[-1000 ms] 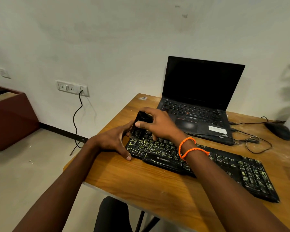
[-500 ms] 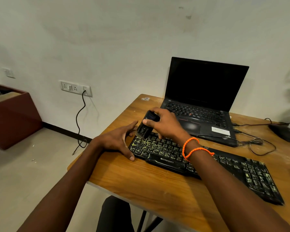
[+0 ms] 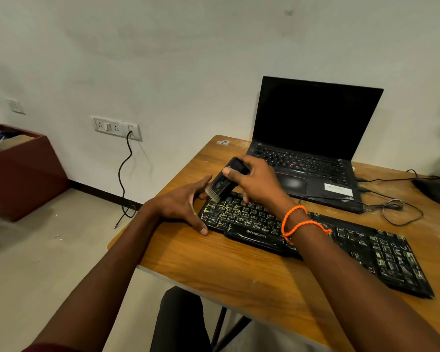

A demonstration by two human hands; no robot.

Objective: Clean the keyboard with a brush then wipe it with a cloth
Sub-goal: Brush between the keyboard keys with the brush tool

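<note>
Since a second ago, the brush (image 3: 221,182) has tipped over in my right hand (image 3: 258,182): it stood nearly upright above the keys, and now it leans with the pale bristles down and to the left, at the far-left corner of the keyboard (image 3: 313,240). The camera has drifted too, so some of that shift may be mine.

My right hand grips the black brush body, thumb on its near face and fingers curled over the top. My left hand (image 3: 182,205) lies flat and spread on the desk (image 3: 229,273), with its thumb against the keyboard's left end and its fingers near the back corner, apparently bracing it.

The keyboard's long axis runs from that left end away toward the lower right, passing under my right wrist. By my reckoning nearly all the unbrushed keys lie to the right of the bristles, so the coming strokes should travel that way along the rows, and the right hand is the one placed to do it.

The keyboard is matte black plastic with low, square keys smeared with pale yellowish grime, and a glossy wrist strip in front. The bristles look short, stiff and dense. I see no cloth anywhere.

Behind it sits an open laptop (image 3: 313,153), screen dark.
</note>
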